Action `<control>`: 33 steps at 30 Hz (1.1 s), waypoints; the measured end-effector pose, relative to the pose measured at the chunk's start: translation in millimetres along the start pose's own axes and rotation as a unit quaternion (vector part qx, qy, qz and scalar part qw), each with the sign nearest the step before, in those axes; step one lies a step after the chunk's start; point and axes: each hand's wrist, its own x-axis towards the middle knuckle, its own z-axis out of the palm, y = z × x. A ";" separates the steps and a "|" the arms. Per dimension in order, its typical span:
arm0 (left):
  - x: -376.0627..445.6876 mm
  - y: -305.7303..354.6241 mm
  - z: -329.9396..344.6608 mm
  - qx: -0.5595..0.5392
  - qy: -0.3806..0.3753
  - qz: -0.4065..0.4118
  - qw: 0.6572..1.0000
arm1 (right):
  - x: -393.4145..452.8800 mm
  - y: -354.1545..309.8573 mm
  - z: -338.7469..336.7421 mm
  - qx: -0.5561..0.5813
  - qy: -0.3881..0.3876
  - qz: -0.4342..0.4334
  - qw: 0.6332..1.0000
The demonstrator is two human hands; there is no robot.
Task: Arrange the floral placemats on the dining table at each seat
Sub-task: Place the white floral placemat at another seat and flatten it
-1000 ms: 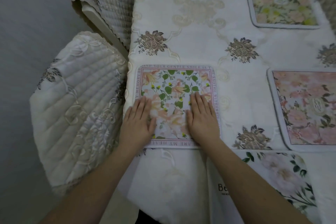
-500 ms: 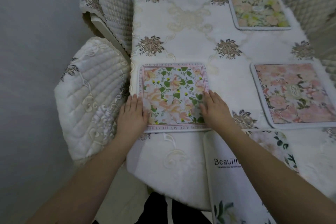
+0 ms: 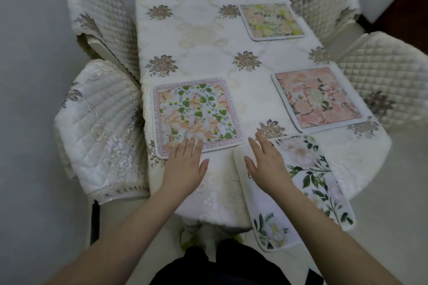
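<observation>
A square placemat with green leaves and peach flowers [image 3: 196, 113] lies flat at the table's near left seat. My left hand [image 3: 185, 164] hovers open at its near edge, fingertips over the border. My right hand [image 3: 266, 164] is open, spread above the top of a white placemat with pink roses and green stems [image 3: 308, 183], which overhangs the table's near edge. A pink floral placemat [image 3: 317, 99] lies at the right seat. A yellow-and-peach placemat [image 3: 271, 21] lies at the far right seat.
The dining table [image 3: 203, 41] wears a cream embroidered cloth. Quilted covered chairs stand at the left [image 3: 97, 132], far left [image 3: 104, 18], right [image 3: 384, 76] and far right [image 3: 324, 2]. A wall runs along the left.
Both hands have pulled back from the leaf placemat toward me. The right hand moved right onto the white rose placemat. My view has risen and widened.
</observation>
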 end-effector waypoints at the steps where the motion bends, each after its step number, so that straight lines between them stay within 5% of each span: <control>1: -4.2 7.9 1.8 0.004 -0.004 0.008 1.000 | -7.2 4.5 0.2 -0.001 0.003 0.004 1.000; 10: -27.8 72.5 12.4 0.037 -0.013 0.029 0.999 | -61.6 59.3 -4.4 -0.010 0.001 0.020 1.000; 22: -51.9 184.6 48.3 0.001 -0.031 -0.076 0.997 | -90.3 174.4 -13.7 -0.007 -0.024 -0.078 0.997; 33: -78.4 210.9 66.9 -0.050 -0.057 -0.127 0.989 | -94.3 236.8 -18.4 -0.004 -0.067 -0.041 0.997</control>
